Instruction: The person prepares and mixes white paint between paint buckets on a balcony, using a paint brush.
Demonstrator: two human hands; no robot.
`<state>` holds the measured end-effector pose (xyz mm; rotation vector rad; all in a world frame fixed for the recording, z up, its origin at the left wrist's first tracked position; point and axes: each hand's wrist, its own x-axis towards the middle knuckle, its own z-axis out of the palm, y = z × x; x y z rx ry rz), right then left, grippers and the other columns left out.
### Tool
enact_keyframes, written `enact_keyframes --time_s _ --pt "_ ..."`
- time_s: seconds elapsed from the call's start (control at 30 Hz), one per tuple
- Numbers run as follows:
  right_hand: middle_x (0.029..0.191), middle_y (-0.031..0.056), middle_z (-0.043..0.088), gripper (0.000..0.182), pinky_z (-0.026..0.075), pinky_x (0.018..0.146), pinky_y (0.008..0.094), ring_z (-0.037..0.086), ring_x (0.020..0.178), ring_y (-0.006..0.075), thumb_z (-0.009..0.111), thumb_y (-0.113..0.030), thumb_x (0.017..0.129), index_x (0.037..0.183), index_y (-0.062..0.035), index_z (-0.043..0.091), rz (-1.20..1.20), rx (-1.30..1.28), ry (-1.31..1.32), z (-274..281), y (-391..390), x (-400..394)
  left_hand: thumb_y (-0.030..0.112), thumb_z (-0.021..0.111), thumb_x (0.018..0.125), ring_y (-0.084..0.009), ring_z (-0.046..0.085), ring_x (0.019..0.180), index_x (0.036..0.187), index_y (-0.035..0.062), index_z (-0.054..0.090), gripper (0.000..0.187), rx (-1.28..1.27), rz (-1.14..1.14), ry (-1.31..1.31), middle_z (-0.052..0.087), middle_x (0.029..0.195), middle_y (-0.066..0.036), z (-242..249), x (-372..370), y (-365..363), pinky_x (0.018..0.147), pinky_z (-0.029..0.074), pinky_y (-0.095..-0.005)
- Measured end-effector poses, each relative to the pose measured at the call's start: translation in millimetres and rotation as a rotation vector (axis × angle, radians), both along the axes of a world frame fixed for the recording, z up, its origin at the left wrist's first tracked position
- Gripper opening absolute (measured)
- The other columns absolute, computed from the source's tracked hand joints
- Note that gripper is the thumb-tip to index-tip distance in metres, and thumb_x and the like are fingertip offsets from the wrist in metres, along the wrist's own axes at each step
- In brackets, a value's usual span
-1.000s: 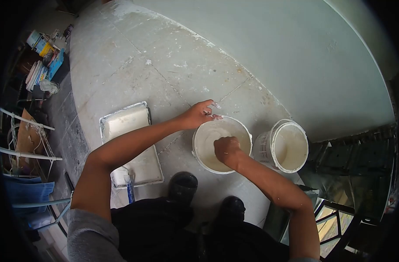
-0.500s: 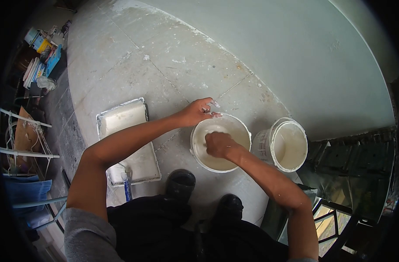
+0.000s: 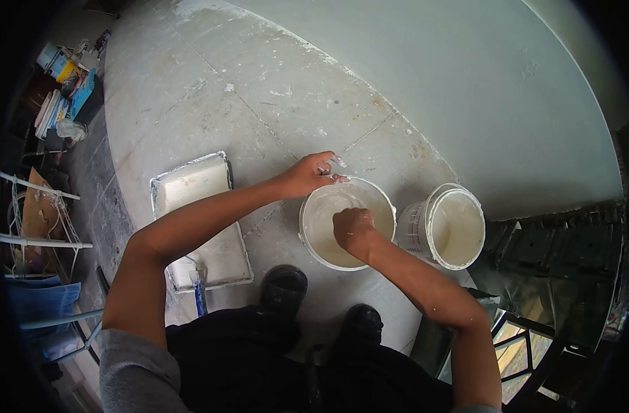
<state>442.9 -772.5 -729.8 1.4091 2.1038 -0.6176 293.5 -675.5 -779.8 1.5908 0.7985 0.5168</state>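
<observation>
Over a round white plastic bucket [image 3: 317,249] of whitish liquid, near the middle of the paint-spotted grey tiled floor [image 3: 259,89], we are clenching our right hand [image 3: 353,227] inside the rim, its grip's contents hidden. Our left hand [image 3: 314,173], fingers parted and whitened, is touching the rim's far-left edge. Both arms are reaching inward, elbows bent outward.

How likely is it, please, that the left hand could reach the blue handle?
Probably yes: the blue handle juts past the tray uncovered, and the left hand is only at the bucket rim.
</observation>
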Motion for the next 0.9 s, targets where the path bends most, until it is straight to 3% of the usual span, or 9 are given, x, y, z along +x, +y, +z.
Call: enact_keyframes --time_s 0.1,0.13,0.23,0.37,0.53,0.63,0.77,0.83,0.9 --pt "0.101 0.021 0.068 0.022 0.054 0.077 0.0424 0.067 0.095 0.0326 0.059 -0.012 0.079 0.095 -0.001 0.068 0.162 -0.309 0.079 -8.4 11.5 -3.9 0.012 0.064 0.089 -0.0037 0.04 0.06 0.112 0.0043 0.052 0.027 0.001 0.001 -0.036 0.044 0.06 0.003 1.5 1.4 -2.6 0.053 0.036 -0.0242" --pt "0.103 0.0219 0.067 0.022 0.054 0.075 0.0423 0.067 0.095 0.0335 0.059 -0.013 0.079 0.094 -0.0004 0.067 0.056 -0.12 0.268 -14.9 8.7 2.1 0.013 0.064 0.089 -0.0037 0.04 0.06 0.112 0.0042 0.052 0.027 0.014 0.0 -0.018 0.043 0.06 0.003 2.9 0.9 -3.3 0.053 0.036 -0.0242" --pt "0.106 0.0222 0.066 0.023 0.054 0.076 0.0415 0.066 0.097 0.0341 0.056 -0.013 0.081 0.095 0.0013 0.067 -0.151 0.273 0.279 -23.9 11.6 10.4 0.012 0.064 0.089 -0.0036 0.04 0.059 0.112 0.0041 0.052 0.027 0.028 0.005 0.019 0.044 0.06 0.003 11.1 2.1 -3.9 0.053 0.036 -0.0243" --pt "0.102 0.0235 0.066 0.022 0.053 0.076 0.0421 0.066 0.095 0.0345 0.053 -0.013 0.083 0.094 0.0016 0.065 0.066 -0.11 0.042 -10.4 6.3 5.1 0.012 0.064 0.089 -0.0036 0.04 0.059 0.111 0.0041 0.052 0.026 0.011 0.01 0.014 0.045 0.06 0.002 8.1 1.0 -4.6 0.053 0.037 -0.0246" --pt "0.095 0.0189 0.068 0.02 0.053 0.081 0.0387 0.067 0.09 0.0368 0.059 -0.01 0.079 0.093 0.0013 0.068 -0.112 0.155 0.393 -20.3 10.2 1.8 0.009 0.063 0.089 -0.0036 0.043 0.061 0.111 0.0036 0.052 0.025 0.029 0.002 -0.001 0.047 0.062 0.001 6.3 2.2 -3.6 0.054 0.038 -0.0241" --pt "0.096 0.021 0.068 0.022 0.053 0.079 0.0402 0.066 0.091 0.0385 0.061 -0.009 0.077 0.095 0.0014 0.068 -0.011 0.136 0.082 -13.5 0.2 6.8 0.008 0.062 0.088 -0.0036 0.044 0.062 0.111 0.0035 0.052 0.026 0.024 0.0 0.003 0.048 0.062 0.001 3.0 0.2 -2.9 0.055 0.039 -0.0239" --pt "0.097 0.0257 0.066 0.027 0.051 0.079 0.0429 0.065 0.092 0.0404 0.057 -0.014 0.08 0.096 0.0053 0.066 0.216 -0.345 0.105 9.6 6.3 -6.0 0.009 0.063 0.088 -0.0038 0.043 0.061 0.112 0.0036 0.052 0.027 0.035 0.0 -0.021 0.048 0.062 0.001 0.2 1.2 -1.7 0.054 0.038 -0.0246" --pt "0.094 0.0269 0.066 0.027 0.051 0.078 0.0445 0.065 0.091 0.0401 0.056 -0.014 0.079 0.095 0.0068 0.066 -0.067 -0.02 0.376 -8.7 6.6 1.2 0.01 0.063 0.088 -0.0039 0.042 0.061 0.112 0.0036 0.052 0.027 0.059 -0.018 -0.001 0.047 0.062 0.001 -1.1 0.9 -0.7 0.054 0.038 -0.0249" --pt "0.092 0.0281 0.065 0.027 0.051 0.078 0.045 0.064 0.09 0.0409 0.055 -0.014 0.08 0.094 0.0062 0.065 -0.107 0.24 0.321 -11.7 4.0 8.3 0.01 0.064 0.088 -0.0039 0.041 0.061 0.112 0.0036 0.052 0.027 0.059 -0.019 0.004 0.047 0.062 0.002 0.0 0.7 -2.0 0.054 0.037 -0.0249"
